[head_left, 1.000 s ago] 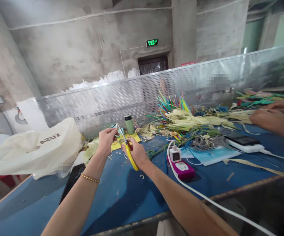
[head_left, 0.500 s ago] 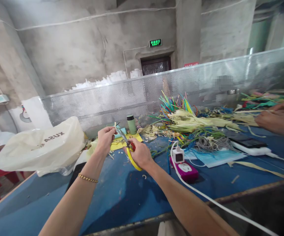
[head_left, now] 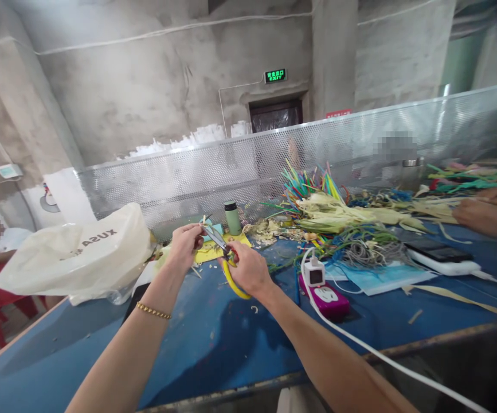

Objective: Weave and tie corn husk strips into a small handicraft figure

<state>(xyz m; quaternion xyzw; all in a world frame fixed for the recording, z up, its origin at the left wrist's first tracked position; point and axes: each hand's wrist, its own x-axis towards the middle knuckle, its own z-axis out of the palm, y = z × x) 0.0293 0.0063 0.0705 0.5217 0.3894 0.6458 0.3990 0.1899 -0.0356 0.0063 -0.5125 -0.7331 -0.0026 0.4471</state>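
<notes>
My right hand [head_left: 248, 267] grips yellow-handled scissors [head_left: 235, 285], blades pointing up-left toward my left hand. My left hand [head_left: 184, 244] is pinched on a small pale strip held at the blade tips; the strip is too small to name further. Both hands hover just above the blue table [head_left: 214, 344], in front of a yellow sheet [head_left: 210, 250] lying on it. A gold bracelet is on my left wrist.
A white plastic bag [head_left: 76, 252] lies at left, a green bottle [head_left: 233, 218] behind my hands. A purple power strip [head_left: 326, 296] with white cable, a heap of coloured strips and husks [head_left: 338, 212], and a phone [head_left: 439, 256] sit right. Another person's hands [head_left: 489, 213] work far right. A perforated metal screen [head_left: 274, 160] backs the table.
The view drifted slightly; my hands stay together in the same spot, the scissors' blades closing a little on the strip.
</notes>
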